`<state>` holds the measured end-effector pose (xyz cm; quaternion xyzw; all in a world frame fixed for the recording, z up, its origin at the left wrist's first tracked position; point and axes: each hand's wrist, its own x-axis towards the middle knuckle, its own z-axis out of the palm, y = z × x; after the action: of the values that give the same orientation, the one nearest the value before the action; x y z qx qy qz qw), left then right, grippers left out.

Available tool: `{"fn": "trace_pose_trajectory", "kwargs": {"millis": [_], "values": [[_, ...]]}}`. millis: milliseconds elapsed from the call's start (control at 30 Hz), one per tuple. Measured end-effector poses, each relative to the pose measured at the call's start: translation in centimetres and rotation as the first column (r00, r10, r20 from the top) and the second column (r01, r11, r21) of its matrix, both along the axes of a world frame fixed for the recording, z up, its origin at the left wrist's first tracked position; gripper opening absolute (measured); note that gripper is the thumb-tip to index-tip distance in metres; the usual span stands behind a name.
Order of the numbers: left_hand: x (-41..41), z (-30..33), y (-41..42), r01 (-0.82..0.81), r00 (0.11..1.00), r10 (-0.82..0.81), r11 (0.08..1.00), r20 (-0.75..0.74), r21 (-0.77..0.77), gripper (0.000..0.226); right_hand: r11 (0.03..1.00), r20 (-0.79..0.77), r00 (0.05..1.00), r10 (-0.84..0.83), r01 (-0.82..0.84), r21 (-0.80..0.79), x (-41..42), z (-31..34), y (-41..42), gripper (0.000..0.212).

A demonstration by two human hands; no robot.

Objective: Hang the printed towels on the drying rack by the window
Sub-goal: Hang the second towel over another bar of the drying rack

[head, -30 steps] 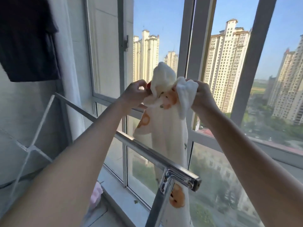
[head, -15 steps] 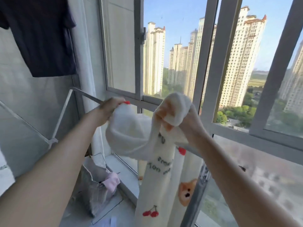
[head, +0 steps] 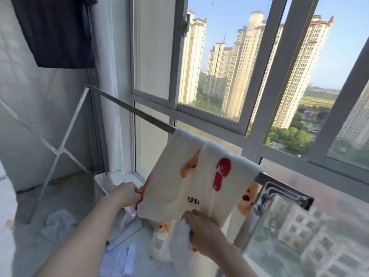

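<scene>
The cream terry towel printed with cherries and bears [head: 199, 176], bunched aloft a second ago, now drapes over the silver metal rack bar [head: 135, 110]. The left hand [head: 125, 193] pinches its 9 o'clock edge and the right hand [head: 201, 226] grips its 6 o'clock hem. It likely only needs smoothing.

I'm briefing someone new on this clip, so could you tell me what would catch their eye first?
The cream printed towel, with red cherries and orange animal faces, is draped over the metal rail of the drying rack at centre. The left hand pinches its lower left corner and the right hand grips its bottom edge. Behind it, tall pale apartment towers fill the window, and a dark garment hangs at upper left.
</scene>
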<state>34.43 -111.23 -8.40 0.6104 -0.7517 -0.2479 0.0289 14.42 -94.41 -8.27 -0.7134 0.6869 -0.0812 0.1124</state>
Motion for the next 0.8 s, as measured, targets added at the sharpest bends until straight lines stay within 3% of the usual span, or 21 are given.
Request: {"fn": "trace_pose_trajectory", "kwargs": {"millis": [133, 200, 300, 367, 433, 533, 600, 667, 800], "values": [[-0.4, 0.8, 0.0, 0.083, 0.947, -0.101, 0.994, 0.305, 0.072, 0.038, 0.961, 0.016, 0.999, 0.039, -0.042, 0.275, -0.6, 1.3, 0.3, 0.059], [-1.7, 3.1, -0.3, 0.094, 0.935, -0.078, 0.995, 0.346, -0.028, 0.037, 0.966, 0.052, 0.997, 0.064, -0.075, 0.249, -1.2, 4.0, 0.1, 0.07], [-5.0, 7.7, -0.6, 0.006, 0.999, 0.003, 0.979, 0.046, -0.204, 0.04, 0.994, 0.12, 0.993, -0.006, 0.019, -0.104, -2.6, 9.5, -0.4, 0.059], [-7.6, 10.3, -0.3, -0.059, 0.982, 0.004, 0.954, -0.187, -0.294, 0.046, 0.923, 0.18, 0.981, -0.068, 0.13, -0.362, -3.9, 13.2, -0.4, 0.05], [-10.2, 11.9, 0.1, -0.101, 0.942, -0.006, 0.948, -0.336, -0.301, 0.057, 0.852, 0.12, 0.982, -0.149, 0.189, -0.489, -5.8, 15.8, -0.4, 0.038], [-13.4, 12.3, 0.7, -0.11, 0.908, -0.013, 0.957, -0.418, -0.27, 0.063, 0.914, -0.088, 0.956, -0.279, 0.237, -0.328, -8.9, 17.2, 0.1, 0.032], [-14.3, 12.2, 0.9, -0.128, 0.888, -0.039, 0.936, -0.459, -0.328, 0.042, 0.939, -0.107, 0.955, -0.278, 0.247, -0.237, -9.7, 17.0, 0.5, 0.026], [-14.4, 12.1, 0.8, -0.138, 0.885, -0.071, 0.905, -0.461, -0.403, 0.025, 0.927, -0.073, 0.96, -0.27, 0.239, -0.289, -9.7, 17.0, 0.8, 0.015], [-12.2, 12.2, -0.4, -0.159, 0.914, -0.052, 0.867, -0.403, -0.472, 0.019, 0.889, -0.061, 0.969, -0.238, 0.192, -0.416, -10.0, 18.4, 0.6, 0.008]]}}
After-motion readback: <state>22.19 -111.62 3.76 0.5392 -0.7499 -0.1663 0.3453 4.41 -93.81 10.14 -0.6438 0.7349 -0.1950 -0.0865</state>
